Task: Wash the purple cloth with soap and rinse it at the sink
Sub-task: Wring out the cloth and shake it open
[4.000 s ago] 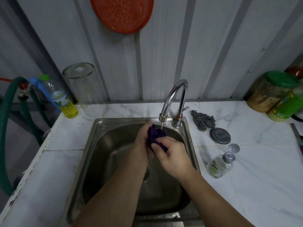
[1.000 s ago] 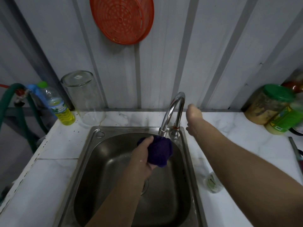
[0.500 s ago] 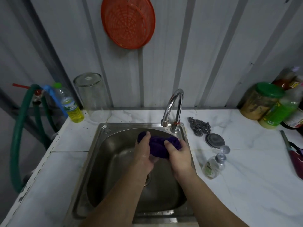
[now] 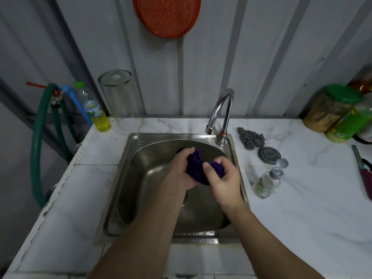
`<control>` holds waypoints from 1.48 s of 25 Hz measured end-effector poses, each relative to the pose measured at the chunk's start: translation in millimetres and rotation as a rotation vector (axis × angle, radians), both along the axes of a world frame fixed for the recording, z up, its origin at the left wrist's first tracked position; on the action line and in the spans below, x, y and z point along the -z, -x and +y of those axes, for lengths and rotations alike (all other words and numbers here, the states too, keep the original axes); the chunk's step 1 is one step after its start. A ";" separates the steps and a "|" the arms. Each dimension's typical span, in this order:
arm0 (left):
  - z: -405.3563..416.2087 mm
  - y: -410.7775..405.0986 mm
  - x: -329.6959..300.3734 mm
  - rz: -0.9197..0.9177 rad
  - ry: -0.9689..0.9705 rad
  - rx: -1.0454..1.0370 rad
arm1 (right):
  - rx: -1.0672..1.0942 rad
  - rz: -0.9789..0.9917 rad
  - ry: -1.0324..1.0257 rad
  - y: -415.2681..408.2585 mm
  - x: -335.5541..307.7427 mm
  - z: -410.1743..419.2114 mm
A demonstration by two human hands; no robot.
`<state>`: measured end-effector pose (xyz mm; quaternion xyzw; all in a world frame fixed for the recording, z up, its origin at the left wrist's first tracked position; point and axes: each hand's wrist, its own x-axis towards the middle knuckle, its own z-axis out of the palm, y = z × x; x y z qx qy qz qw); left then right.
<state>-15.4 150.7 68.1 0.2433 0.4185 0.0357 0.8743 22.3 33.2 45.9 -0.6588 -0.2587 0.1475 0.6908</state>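
Purple cloth [image 4: 196, 168] hangs bunched between two hands above the basin of a steel sink [image 4: 128, 178], its long axis running roughly left to right and sagging in the middle. The left hand [image 4: 181, 168] has its grip curled around the cloth's left end; the right hand [image 4: 223, 178] has its grip pinched around the right end. The curved tap [image 4: 220, 109] stands just behind them, its spout aimed down into the basin.

On the white marble-patterned desk [image 4: 302, 208], a clear soap bottle [image 4: 265, 183] lies tilted just right of the sink, near a round metal lid [image 4: 269, 155] and a steel scourer [image 4: 250, 139]. A green-lidded jar [image 4: 330, 107] holding brownish contents stands at the far right. To the left, a plastic bottle [image 4: 94, 111] holds yellow liquid beside an upturned clear jar [image 4: 120, 99]. An orange strainer [image 4: 167, 15] hangs on the grey corrugated wall, and a green hose [image 4: 37, 148] loops down at the left.
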 end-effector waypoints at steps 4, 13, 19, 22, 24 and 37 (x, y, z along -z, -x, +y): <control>-0.9 8.4 5.6 -0.191 -0.094 0.259 | 0.161 0.003 0.010 -22.8 -18.2 9.6; 2.1 10.0 -2.1 -0.141 -0.397 0.877 | -0.363 0.203 0.244 -56.0 -13.5 18.9; -19.6 9.5 7.6 -0.078 -0.433 0.686 | -0.271 0.207 0.199 -60.6 -7.1 20.7; -16.6 -1.7 16.0 0.051 -0.609 0.723 | -0.212 0.181 0.311 -62.8 -9.3 34.9; -12.8 -10.5 24.0 0.204 -0.801 0.731 | -0.178 0.128 0.393 -64.1 -9.8 48.8; -5.3 -21.5 82.9 0.469 -1.559 0.562 | 0.098 0.327 0.713 -73.6 17.2 85.8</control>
